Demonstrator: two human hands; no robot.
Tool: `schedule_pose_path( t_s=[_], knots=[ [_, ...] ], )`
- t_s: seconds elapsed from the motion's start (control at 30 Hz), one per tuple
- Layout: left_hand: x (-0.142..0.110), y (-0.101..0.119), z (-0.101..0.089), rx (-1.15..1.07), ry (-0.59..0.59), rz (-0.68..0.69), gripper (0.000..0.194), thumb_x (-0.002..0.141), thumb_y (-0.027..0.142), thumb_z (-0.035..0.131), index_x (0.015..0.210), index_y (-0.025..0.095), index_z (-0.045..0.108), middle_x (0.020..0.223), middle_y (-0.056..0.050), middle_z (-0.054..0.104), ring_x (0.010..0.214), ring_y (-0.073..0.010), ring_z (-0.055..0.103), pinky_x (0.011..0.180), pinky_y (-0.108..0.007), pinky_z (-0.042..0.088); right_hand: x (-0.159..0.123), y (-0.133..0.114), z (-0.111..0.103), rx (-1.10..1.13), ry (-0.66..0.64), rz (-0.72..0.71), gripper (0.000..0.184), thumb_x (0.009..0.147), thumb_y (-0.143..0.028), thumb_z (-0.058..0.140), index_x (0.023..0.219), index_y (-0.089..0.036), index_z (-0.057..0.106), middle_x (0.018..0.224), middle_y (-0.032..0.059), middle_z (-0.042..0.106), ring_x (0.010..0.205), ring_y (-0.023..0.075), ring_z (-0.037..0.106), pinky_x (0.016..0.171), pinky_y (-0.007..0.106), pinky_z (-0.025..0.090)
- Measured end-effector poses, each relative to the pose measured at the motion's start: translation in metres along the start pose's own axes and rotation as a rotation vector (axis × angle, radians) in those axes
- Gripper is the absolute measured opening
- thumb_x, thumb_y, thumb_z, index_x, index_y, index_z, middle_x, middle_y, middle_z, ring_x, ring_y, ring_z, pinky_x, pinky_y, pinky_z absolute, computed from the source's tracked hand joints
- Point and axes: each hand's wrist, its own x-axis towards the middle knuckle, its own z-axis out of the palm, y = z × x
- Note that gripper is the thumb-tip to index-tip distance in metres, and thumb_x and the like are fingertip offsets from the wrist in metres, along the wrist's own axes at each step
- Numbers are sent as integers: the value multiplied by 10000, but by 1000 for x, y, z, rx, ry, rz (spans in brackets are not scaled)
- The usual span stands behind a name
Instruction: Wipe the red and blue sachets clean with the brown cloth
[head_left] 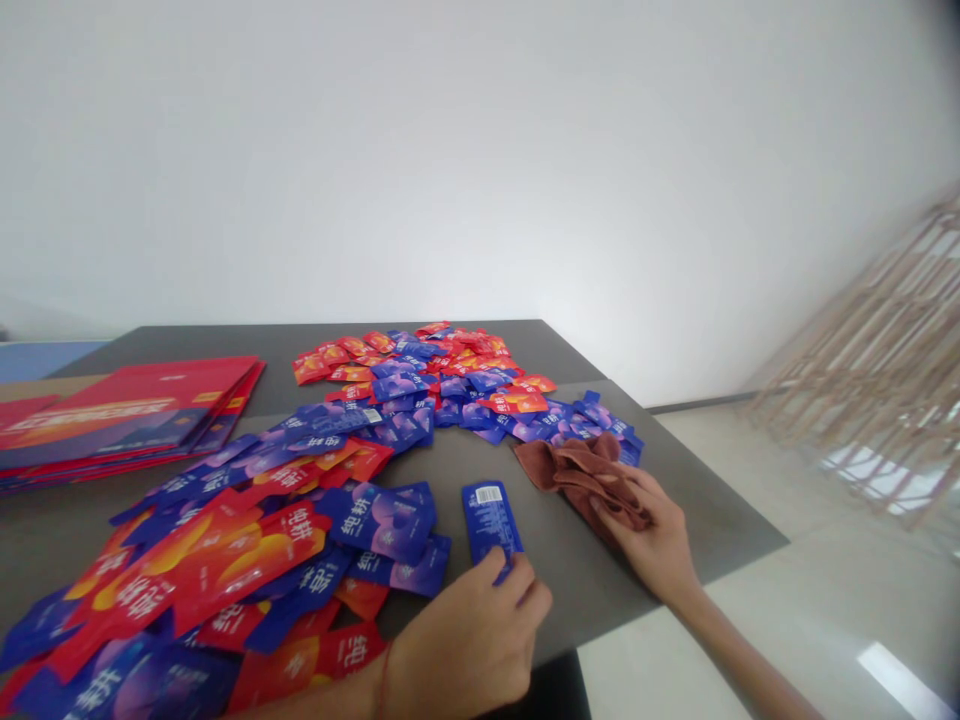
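Packet (pixel 489 525), blue, barcode (pixel 489 494) uppermost: on surface (pixel 577 600), near end at left hand (pixel 476 630). Left hand: fingers bent, touching packet; whether pinching, cannot tell. Cloth (pixel 577 470), brown, crumpled: gripped in right hand (pixel 656 540). Pile (pixel 225 545), red and blue packets: left of packet. Stack (pixel 127 410), red, printed: beyond pile, leftmost.

On a grey desk (pixel 720 510), the left hand (pixel 480 625) has its fingers at the near end of a blue packet (pixel 489 515), while the right hand (pixel 656 535) grips a crumpled brown cloth (pixel 585 475). Red and blue packets (pixel 240 550) heap at left, with a farther pile (pixel 442 375) behind. Red-and-purple folders (pixel 142 405) lie stacked leftmost; a white wall (pixel 450 160) stands beyond.
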Motion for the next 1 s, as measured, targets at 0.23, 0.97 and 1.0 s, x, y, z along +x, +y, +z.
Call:
schedule_pose_path(
  t_s=[0.23,0.97,1.0],
  knots=[
    [-9,-6,19,71,8,-195,303,1095,275,512,1351,264,673,1383,-3,704,1328,-260,592,1082,-482,386,0,1,0,-6,-7,-8,241,896,-395,748,1092,-261,791,1276,101,727,1187,310,688,1055,512,549],
    [-4,-17,3,55,-67,-116,130,1057,308,602,1101,235,700,1202,-29,704,1217,-277,592,1051,-514,394,0,2,1,-16,-7,-10,246,891,-430,756,1073,-267,791,1249,96,742,1176,311,691,1012,495,571],
    [-4,-18,2,52,-64,-108,128,1053,307,608,1072,236,713,1200,-27,699,1218,-279,585,1048,-512,392,0,2,1,-15,-7,-11,248,891,-433,756,1073,-268,791,1245,96,743,1173,310,692,1010,495,573]
  ],
)
